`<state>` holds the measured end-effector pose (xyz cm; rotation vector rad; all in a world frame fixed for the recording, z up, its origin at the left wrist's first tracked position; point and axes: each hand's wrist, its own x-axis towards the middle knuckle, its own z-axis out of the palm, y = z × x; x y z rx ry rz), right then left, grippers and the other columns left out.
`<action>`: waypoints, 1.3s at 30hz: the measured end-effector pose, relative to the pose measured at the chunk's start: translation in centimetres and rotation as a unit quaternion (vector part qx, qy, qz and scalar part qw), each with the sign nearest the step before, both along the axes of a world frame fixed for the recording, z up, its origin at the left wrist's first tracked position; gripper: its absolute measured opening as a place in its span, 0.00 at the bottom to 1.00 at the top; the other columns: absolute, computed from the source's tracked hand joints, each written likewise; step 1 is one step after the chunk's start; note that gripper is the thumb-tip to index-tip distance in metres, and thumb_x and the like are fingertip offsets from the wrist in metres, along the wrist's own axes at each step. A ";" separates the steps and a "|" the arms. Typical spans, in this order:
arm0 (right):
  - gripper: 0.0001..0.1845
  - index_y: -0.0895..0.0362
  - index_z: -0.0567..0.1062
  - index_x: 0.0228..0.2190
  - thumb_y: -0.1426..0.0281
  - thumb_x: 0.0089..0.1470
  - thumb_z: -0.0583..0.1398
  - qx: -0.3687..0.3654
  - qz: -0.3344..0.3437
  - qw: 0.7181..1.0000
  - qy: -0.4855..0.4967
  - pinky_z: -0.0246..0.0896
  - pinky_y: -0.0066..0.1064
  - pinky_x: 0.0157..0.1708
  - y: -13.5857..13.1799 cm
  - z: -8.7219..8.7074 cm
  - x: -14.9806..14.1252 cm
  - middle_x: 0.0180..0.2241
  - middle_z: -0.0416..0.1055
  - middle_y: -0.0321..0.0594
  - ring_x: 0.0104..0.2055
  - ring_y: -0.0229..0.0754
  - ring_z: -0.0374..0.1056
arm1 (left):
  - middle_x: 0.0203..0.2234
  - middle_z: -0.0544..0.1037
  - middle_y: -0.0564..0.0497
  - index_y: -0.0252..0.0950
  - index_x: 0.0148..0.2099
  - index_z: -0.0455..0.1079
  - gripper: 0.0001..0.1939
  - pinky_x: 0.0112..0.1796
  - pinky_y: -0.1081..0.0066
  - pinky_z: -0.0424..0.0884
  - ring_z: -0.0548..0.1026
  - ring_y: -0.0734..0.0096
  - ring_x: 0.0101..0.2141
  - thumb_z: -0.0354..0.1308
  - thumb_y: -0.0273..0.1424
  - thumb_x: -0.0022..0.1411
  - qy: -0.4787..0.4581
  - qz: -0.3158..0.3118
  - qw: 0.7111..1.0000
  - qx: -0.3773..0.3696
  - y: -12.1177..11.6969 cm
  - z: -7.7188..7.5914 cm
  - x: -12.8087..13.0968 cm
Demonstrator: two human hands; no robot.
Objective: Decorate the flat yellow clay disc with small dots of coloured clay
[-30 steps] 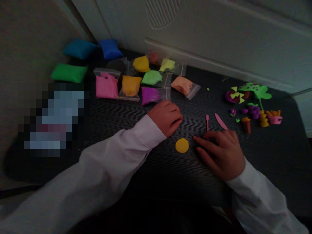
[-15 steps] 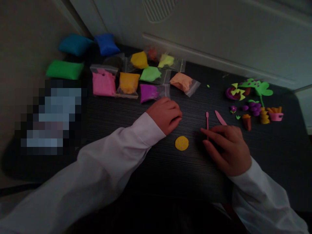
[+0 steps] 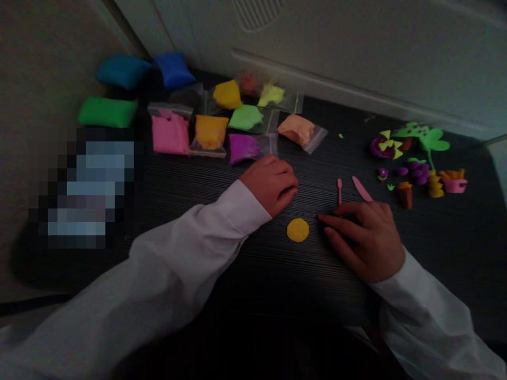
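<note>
A thin yellow clay disc (image 3: 298,230) marked with small pale specks lies flat on the dark table between my hands. My left hand (image 3: 269,184) rests just above and left of it, its fingers loosely curled in; nothing shows in them. To the disc's right is my right hand (image 3: 366,240), with index finger and thumb stretched towards the disc, a gap between them and nothing visible there. It does not touch the disc. Beyond its knuckles lie a thin pink tool (image 3: 339,190), partly covered by the hand, and a pink plastic knife (image 3: 361,188).
Bags of coloured clay, such as a purple one (image 3: 242,148) and a peach one (image 3: 296,130), lie across the back left. Small clay models, including a pink tub (image 3: 454,184) and a brown cone (image 3: 405,196), stand at right. A blurred-out object (image 3: 95,184) lies far left.
My right hand has shifted slightly left towards the yellow disc, with its index finger and thumb now closer to it. My left hand stays in place; the view has shifted a little.
</note>
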<state>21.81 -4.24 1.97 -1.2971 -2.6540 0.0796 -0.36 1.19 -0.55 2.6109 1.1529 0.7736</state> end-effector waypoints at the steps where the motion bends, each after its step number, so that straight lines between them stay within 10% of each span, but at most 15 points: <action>1: 0.16 0.51 0.71 0.39 0.65 0.46 0.56 0.003 -0.003 1.000 -0.001 0.48 0.37 0.36 0.0 0.0 0.0 0.34 0.66 0.40 0.35 0.41 0.58 | 0.29 0.72 0.50 0.33 0.31 0.69 0.09 0.37 0.69 0.61 0.66 0.72 0.32 0.48 0.31 0.55 0.000 0.001 1.000 0.000 0.0 0.0 0.0; 39: 0.08 0.54 0.73 0.27 0.65 0.46 0.56 0.097 -0.063 0.993 0.005 0.46 0.34 0.36 0.5 -0.5 -1.7 0.29 0.71 0.35 0.33 0.39 0.61 | 0.30 0.72 0.49 0.33 0.32 0.69 0.10 0.38 0.69 0.60 0.67 0.71 0.33 0.48 0.32 0.54 0.017 0.005 1.000 -0.006 0.1 0.0 0.0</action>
